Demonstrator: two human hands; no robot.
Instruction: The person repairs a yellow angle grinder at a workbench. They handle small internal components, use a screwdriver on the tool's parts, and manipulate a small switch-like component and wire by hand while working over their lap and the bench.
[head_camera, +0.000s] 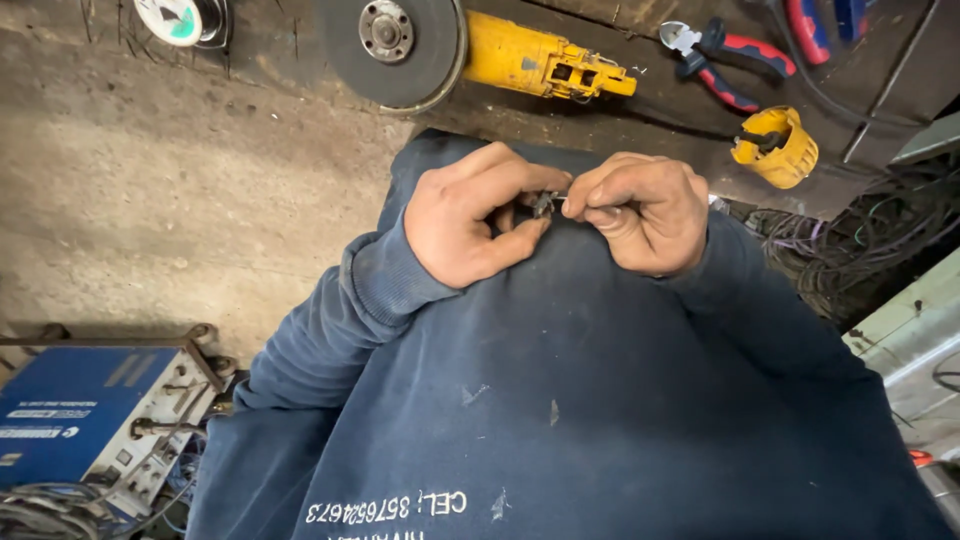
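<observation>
My left hand and my right hand meet over my dark blue sweatshirt. Between their fingertips they pinch a small dark metal part, mostly hidden by the fingers. A thin wire seems to run from it into my right hand. Both hands are closed around this small piece, thumbs and forefingers touching it.
A yellow angle grinder with a grey disc lies on the concrete floor ahead. Red-handled pliers and a yellow round part lie at the right. Tangled wires sit far right. A blue machine stands at lower left.
</observation>
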